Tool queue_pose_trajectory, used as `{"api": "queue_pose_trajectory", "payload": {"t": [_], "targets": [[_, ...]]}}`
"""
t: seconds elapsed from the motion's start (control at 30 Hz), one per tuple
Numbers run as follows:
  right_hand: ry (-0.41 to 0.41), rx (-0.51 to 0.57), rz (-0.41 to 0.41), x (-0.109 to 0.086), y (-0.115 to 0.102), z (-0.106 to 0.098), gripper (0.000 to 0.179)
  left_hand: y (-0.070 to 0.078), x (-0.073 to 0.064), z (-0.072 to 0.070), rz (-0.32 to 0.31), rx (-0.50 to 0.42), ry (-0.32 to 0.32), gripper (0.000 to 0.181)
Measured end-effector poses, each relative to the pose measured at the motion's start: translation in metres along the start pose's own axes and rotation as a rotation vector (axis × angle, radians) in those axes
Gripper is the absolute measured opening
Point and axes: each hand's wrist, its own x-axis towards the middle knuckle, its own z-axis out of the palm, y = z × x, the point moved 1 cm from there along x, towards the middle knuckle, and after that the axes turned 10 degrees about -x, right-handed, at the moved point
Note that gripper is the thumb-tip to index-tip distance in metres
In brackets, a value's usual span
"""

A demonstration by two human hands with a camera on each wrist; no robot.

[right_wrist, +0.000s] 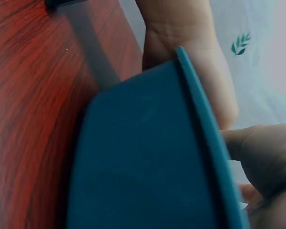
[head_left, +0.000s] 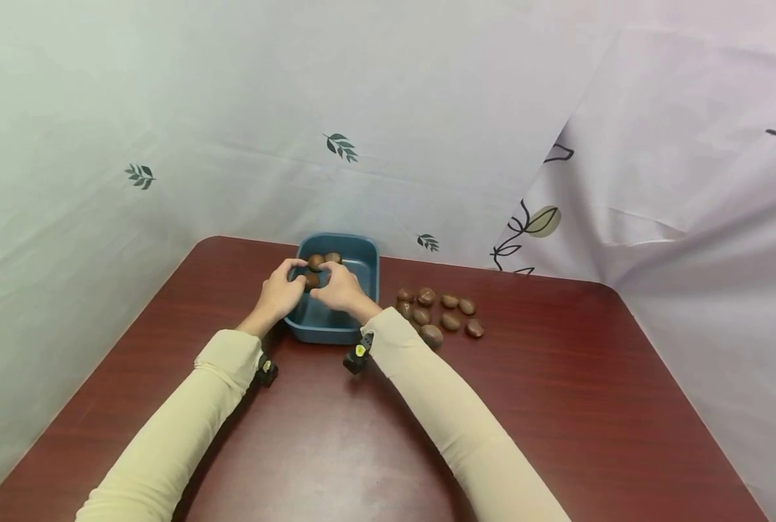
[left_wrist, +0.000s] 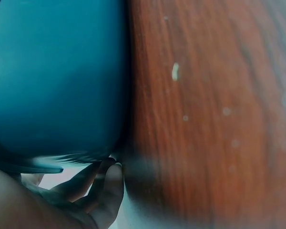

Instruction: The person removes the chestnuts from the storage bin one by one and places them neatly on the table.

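A blue rectangular tub (head_left: 329, 336) stands at the back of the table with a few smooth, brown, rounded pieces near its far left corner. My left hand (head_left: 281, 291) straddles the left rim. Its fingers (left_wrist: 112, 186) curl down outside the tub in the left wrist view, while the thumb reaches inward. Over the tub's inside, my right hand (head_left: 341, 290) curves its thumb and fingers around a brown piece (head_left: 312, 280) beside the left thumb. Just beyond it lie two more pieces, one darker piece (head_left: 315, 262) close to the left fingertips. In the right wrist view the tub's wall (right_wrist: 138, 157) hides the pieces.
Several loose brown pieces (head_left: 450, 321) lie on the dark red table (head_left: 545, 377), right of the tub. White cloth with leaf prints (head_left: 341, 147) hangs directly behind the table and along its sides. Each wrist carries a small black camera (head_left: 358, 355).
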Motion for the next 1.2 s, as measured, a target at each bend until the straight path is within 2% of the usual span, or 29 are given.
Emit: {"api": "queue_pose_trajectory", "payload": {"t": [0.1,0.27,0.53,0.67,0.97,1.2], "targets": [[-0.007,-0.028,0.009,0.003,-0.002,0.007,0.067,0.000,0.000,0.000,-0.002,0.001,0.000,0.043],[-0.031,-0.016,0.016,0.009,-0.002,0.017,0.074,0.000,-0.001,0.000,-0.007,0.004,-0.001,0.044],[-0.083,0.009,-0.028,0.019,0.003,0.025,0.078,0.001,-0.001,0.000,-0.007,-0.004,-0.004,0.045],[-0.077,-0.006,-0.043,0.021,0.003,0.027,0.071,0.001,0.000,-0.001,-0.005,-0.006,-0.011,0.045],[-0.069,-0.019,-0.033,0.020,0.001,0.027,0.042,0.000,0.001,-0.001,-0.017,-0.009,-0.018,0.044],[-0.069,-0.031,-0.031,0.019,0.001,0.027,0.041,-0.001,0.001,-0.001,-0.015,-0.008,-0.013,0.045]]}}
